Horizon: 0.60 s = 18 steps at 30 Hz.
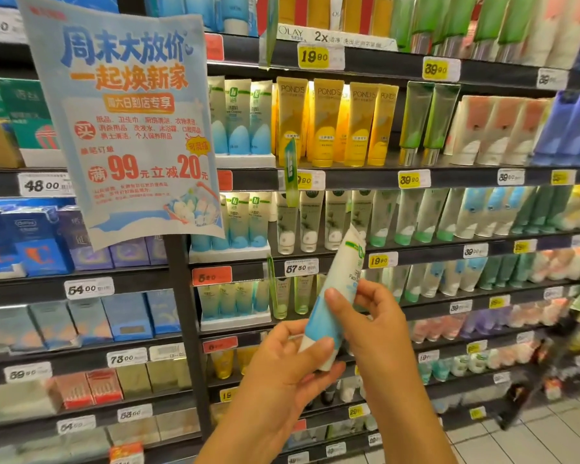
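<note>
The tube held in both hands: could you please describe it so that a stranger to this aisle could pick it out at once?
Below and right of the big pale blue paper sale sign, before the dark shelves, the left hand and the right hand hold a soft white and blue plastic tube. Alone among the shelved tubes, it is tilted, off the shelf.
</note>
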{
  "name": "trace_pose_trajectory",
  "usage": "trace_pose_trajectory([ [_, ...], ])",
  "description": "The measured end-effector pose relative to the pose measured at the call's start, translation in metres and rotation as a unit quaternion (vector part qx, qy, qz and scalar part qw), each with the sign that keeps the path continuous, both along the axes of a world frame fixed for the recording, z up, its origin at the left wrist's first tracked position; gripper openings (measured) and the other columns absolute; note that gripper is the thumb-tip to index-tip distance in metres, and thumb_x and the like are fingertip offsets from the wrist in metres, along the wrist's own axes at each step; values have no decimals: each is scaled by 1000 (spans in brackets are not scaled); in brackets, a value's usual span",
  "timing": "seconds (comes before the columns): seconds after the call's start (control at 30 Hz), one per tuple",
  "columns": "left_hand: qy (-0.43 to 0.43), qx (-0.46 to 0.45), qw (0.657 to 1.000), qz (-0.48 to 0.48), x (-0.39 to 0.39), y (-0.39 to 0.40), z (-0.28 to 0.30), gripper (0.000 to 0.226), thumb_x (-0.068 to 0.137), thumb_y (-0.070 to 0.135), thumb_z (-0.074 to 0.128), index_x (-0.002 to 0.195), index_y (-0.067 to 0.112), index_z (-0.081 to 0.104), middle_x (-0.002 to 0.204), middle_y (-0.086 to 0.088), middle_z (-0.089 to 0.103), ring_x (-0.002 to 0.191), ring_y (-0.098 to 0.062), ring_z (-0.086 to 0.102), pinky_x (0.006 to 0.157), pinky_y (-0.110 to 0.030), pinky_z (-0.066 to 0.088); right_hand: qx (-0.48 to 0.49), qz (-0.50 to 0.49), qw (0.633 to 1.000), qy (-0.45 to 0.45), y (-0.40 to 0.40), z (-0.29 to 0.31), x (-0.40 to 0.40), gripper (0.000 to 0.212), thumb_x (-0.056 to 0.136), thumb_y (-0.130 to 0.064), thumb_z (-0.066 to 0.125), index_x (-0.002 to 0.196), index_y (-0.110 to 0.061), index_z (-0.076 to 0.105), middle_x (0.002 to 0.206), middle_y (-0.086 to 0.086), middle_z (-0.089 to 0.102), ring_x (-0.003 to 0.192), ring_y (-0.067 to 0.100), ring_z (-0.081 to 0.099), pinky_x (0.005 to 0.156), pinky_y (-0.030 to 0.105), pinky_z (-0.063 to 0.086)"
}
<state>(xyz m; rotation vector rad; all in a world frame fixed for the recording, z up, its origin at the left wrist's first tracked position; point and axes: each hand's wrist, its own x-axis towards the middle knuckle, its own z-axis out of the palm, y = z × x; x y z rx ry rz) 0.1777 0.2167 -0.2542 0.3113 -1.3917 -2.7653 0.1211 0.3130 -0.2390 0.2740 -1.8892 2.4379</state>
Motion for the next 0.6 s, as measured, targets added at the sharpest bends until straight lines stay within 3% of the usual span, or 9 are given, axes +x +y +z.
trace_pose_trajectory([
  [0.13,4,24,1000,-5,2,3,-3,50,60,13,71,105,-5,61,97,-21,70,79,-23,70,63,-31,59,-15,-17,1000,1,3,0,5,27,79,-15,69,103,-15,55,100,-1,61,65,-7,65,50,10,47],
  [0.23,3,120,993,-11,4,6,1,40,67,20,65,95,-8,67,92,-23,72,77,-26,71,63,-35,60,-42,-8,999,-16,5,1,9,38,77,-23,68,112,-10,58,106,7,65,86,10,68,70,24,55],
  [0.3,-7,183,983,-11,5,7,3,42,71,20,62,100,-11,62,94,-27,70,76,-31,71,58,-37,59,-66,-1,997,-26,6,1,11,47,72,-31,66,111,-7,61,104,9,68,94,18,66,81,34,54],
  [0.47,-21,212,975,-54,9,7,5,47,70,16,61,107,-12,58,97,-32,68,75,-36,71,57,-38,60,-95,29,995,-19,10,0,15,32,74,-34,61,96,-13,68,82,4,70,77,16,64,65,30,56],
  [0.6,-11,202,978,-59,10,7,3,40,69,12,62,101,-13,62,98,-32,67,77,-36,71,61,-40,60,-91,37,995,-10,11,-1,17,23,76,-33,60,88,-20,74,82,6,70,78,17,63,71,36,53],
])
